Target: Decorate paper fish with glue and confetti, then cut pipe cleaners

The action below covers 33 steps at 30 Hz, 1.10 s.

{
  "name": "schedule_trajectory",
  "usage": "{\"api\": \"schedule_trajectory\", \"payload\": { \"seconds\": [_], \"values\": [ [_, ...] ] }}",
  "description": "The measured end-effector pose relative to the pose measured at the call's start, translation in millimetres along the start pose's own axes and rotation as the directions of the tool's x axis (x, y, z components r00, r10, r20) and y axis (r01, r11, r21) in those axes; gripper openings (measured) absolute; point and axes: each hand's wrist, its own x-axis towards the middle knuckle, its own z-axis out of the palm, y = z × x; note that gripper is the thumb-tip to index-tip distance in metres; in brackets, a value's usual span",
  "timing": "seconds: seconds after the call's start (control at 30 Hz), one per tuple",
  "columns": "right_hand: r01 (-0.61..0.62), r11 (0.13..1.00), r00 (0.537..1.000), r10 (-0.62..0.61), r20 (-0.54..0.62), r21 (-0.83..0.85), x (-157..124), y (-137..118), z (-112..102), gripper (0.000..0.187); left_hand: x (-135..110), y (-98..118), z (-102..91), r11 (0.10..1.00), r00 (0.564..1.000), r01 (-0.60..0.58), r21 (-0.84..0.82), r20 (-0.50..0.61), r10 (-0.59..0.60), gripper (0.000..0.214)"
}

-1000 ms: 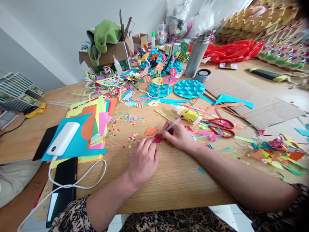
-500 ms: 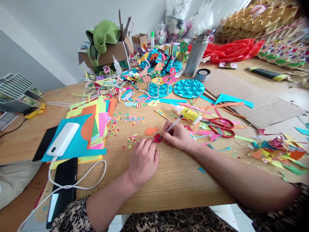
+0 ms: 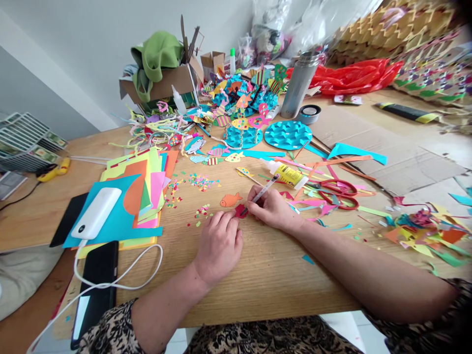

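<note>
My right hand grips a pen with its tip on a small red paper cut-out lying on the wooden table. My left hand lies knuckles-up just left of the cut-out, its fingertips pressing the paper's edge down. An orange paper fish lies right behind the red piece. Small coloured paper dots are scattered to the left of my fingers.
A stack of coloured paper with a white power bank and a black phone lies left. A glue bottle, red scissors and paper scraps lie right. Blue paper discs, paper fish and a steel flask stand behind.
The pen has tilted and shifted slightly over the red cut-out. Both hands stay in the same place.
</note>
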Motion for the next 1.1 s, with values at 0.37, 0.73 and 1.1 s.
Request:
{"api": "schedule_trajectory", "payload": {
  "seconds": [0.37,0.73,1.1],
  "values": [
    [-0.01,1.0,1.0,0.01,-0.013,-0.009,-0.2,-1.1,-0.3,0.015,-0.2,0.3,0.5,1.0,1.0,0.001,0.0,-0.006,-0.001,0.02],
    [-0.046,0.989,0.993,0.06,-0.1,0.141,0.0,-1.4,-0.6,0.014,-0.7,-0.8,1.6,1.0,1.0,0.0,-0.005,-0.007,0.0,0.02],
    [-0.02,0.997,0.969,0.039,-0.243,0.079,3.8,5.4,-2.6,0.013,-0.9,-0.9,2.1,1.0,1.0,-0.004,-0.015,-0.014,0.003,0.021]
  ]
}}
